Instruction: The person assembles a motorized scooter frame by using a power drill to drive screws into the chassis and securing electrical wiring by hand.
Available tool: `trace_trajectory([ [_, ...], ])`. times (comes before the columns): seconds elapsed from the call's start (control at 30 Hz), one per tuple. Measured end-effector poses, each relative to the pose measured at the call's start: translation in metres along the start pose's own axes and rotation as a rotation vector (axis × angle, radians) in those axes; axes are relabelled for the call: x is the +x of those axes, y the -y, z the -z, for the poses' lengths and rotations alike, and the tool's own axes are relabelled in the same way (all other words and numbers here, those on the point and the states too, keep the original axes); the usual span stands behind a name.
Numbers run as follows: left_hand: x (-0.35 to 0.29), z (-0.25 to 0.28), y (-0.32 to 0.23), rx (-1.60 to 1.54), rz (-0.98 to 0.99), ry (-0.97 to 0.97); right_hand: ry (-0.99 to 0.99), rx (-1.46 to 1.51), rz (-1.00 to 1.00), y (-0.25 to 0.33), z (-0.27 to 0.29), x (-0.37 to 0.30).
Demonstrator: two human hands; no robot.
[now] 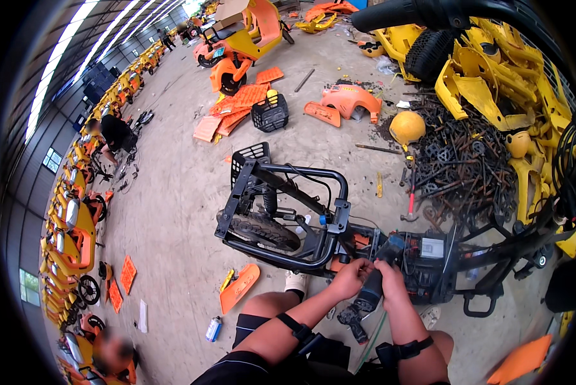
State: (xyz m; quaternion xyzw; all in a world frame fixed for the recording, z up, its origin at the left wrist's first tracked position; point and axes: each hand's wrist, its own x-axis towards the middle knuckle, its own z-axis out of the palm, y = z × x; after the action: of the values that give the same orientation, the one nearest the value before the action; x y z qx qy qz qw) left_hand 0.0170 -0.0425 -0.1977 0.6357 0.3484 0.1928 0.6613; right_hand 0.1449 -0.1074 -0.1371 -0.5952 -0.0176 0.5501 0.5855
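The person's right hand (390, 285) has its grip closed around a dark tool (369, 296), held over the near side of a black scooter frame (341, 217) on the concrete floor (172, 218). The left hand (352, 278) is just beside the tool, fingers bent; whether its grip has hold of anything, I can't tell. Beyond, a red-handled hammer (412, 196) lies beside rusty metal parts (467, 170).
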Motion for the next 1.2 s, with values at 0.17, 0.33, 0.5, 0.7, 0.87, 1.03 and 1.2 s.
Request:
trace_trajectory([
  [0.17,0.003,0.004,0.0,0.018,-0.014,0.048,0.012,-0.031,-0.029,0.002,0.004,0.001],
  [0.33,0.008,0.005,0.007,-0.022,0.082,0.025,0.018,-0.002,-0.027,0.007,-0.005,-0.005],
  [0.5,0.008,0.005,0.006,-0.141,0.166,0.035,0.045,0.035,-0.031,0.013,-0.008,-0.011],
  [0.7,0.008,0.005,0.005,-0.121,0.261,0.04,0.051,0.032,-0.035,0.007,-0.006,-0.006],
  [0.87,0.008,0.003,-0.009,-0.054,0.282,0.043,0.026,-0.002,-0.04,-0.002,0.005,0.005],
  [1.03,0.009,0.0,0.0,-0.101,0.261,0.041,0.054,0.029,-0.038,-0.001,0.005,0.004],
  [1.2,0.01,-0.002,0.009,-0.074,0.238,0.026,0.064,0.01,-0.051,0.005,0.003,-0.001],
])
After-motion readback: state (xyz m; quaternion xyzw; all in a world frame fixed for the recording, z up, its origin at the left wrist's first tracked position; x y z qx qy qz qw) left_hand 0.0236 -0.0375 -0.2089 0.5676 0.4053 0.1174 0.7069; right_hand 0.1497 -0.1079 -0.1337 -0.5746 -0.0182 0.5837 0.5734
